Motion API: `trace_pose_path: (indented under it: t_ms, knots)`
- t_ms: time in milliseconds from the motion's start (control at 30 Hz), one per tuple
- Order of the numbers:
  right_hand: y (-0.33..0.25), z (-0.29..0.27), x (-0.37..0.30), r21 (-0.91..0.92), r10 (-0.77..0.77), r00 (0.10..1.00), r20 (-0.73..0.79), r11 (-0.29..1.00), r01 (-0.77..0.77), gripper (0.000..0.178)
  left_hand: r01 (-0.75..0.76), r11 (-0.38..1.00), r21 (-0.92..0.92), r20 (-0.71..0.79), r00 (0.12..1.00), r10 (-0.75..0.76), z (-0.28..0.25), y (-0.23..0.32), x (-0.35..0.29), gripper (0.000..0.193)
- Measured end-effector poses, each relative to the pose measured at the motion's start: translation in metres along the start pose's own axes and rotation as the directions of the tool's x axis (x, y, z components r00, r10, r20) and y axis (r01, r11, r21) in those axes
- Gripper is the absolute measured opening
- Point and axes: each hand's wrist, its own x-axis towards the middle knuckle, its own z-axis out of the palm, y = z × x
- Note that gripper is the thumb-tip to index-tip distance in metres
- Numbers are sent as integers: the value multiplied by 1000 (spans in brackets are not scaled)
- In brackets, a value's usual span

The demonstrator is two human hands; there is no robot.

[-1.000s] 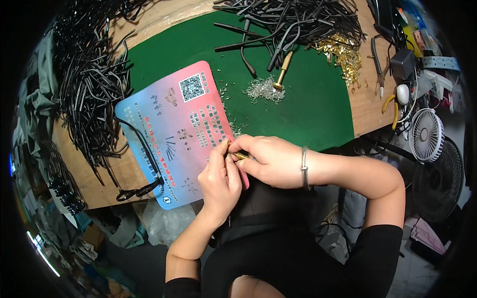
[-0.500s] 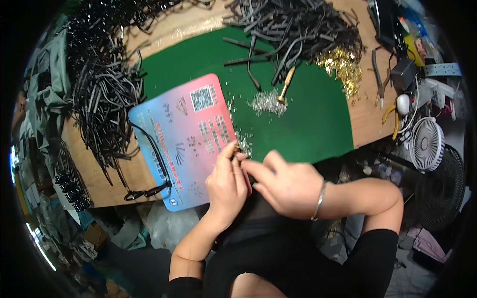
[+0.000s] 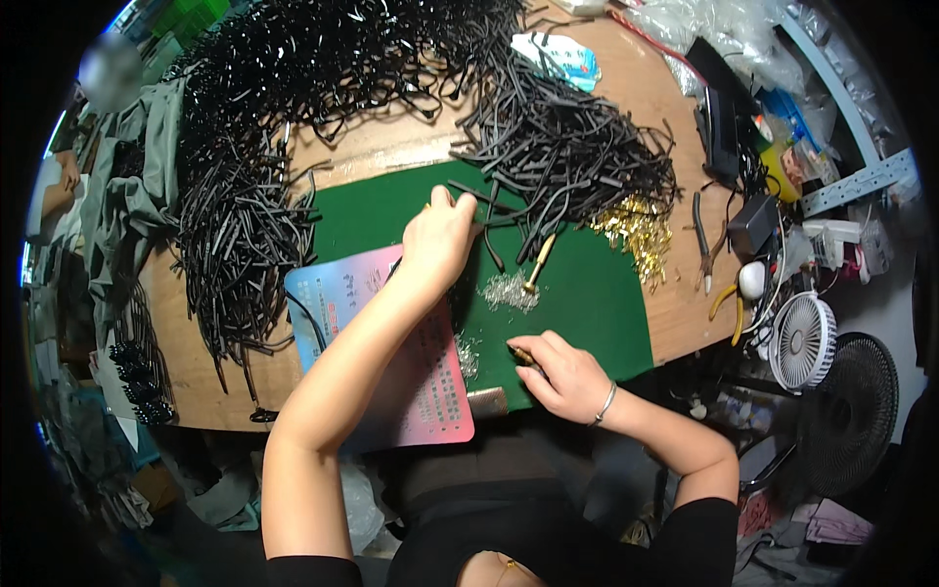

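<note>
My left hand (image 3: 438,240) reaches across the green mat (image 3: 587,323) to the loose black strips at its far edge, its fingers bent down. A dark end pokes out beside its wrist and a gold glint shows at its fingers, so it seems to hold a black strip, mostly hidden. Near the mat's front edge, my right hand (image 3: 565,377) is closed round a small brass-and-dark tool (image 3: 526,356). Between the hands lie a pile of tiny silver pieces (image 3: 511,292) and a brass tool (image 3: 540,262). My left forearm crosses a pink-and-blue printed board (image 3: 445,396).
Matte black strips (image 3: 572,147) pile up behind the mat, and more strips (image 3: 240,245) lie to the left. Glossy black looped pieces (image 3: 323,68) fill the far side. Gold pieces (image 3: 636,235), pliers (image 3: 702,245) and a white fan (image 3: 802,338) are at the right.
My hands have parted from working together near the board's edge. My left hand has moved far forward to the strips; the right has stayed near the front edge. The view has shifted too.
</note>
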Motion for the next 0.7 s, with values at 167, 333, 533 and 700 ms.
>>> trace_pose_path:
  t_ms: [167, 333, 533, 700]
  knots:
    - [14, -7, -2, 147, 27, 998, -56, 989, -18, 26, -21, 992, -125, 93, 995, 33, -28, 21, -12, 20]
    - [22, -51, 7, 246, 194, 978, 78, 947, -207, 21, 288, 712, -640, 239, 956, -172, -113, 38, -72, 15]
    - [79, -89, 84, -507, 220, 868, -446, 737, -447, 25, 370, 199, -908, 332, 922, -197, -113, 47, -135, 21]
    - [104, -81, 74, -426, 111, 881, -459, 843, -328, 21, 276, 57, -960, 262, 949, -176, -113, 33, -171, 35]
